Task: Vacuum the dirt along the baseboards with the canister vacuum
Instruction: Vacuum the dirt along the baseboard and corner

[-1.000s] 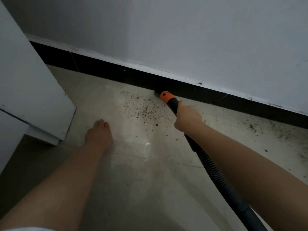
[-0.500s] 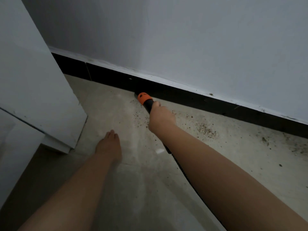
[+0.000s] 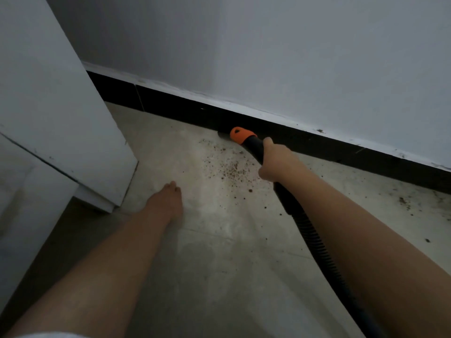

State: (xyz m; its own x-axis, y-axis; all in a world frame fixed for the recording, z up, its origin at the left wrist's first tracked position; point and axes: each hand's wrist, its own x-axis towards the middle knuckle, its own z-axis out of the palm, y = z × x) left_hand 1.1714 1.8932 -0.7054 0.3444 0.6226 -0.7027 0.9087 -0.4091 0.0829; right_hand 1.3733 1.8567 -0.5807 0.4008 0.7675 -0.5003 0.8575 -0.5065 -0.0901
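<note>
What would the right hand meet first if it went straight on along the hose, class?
Probably the baseboard. The right hand grips the hose just behind the orange collar, which points at the foot of the wall; the nozzle tip already looks to be at it, though depth is unclear.

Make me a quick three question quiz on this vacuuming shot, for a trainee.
1. True or false: the left hand grips the hose.
2. The orange nozzle collar lies closest to: A) the white cabinet B) the black baseboard C) the left hand.
3. Fill in: brown dirt specks lie on the floor to the ____ of the right hand.

Key: 1 false, it rests flat on the floor. 2 B. 3 left.
</note>
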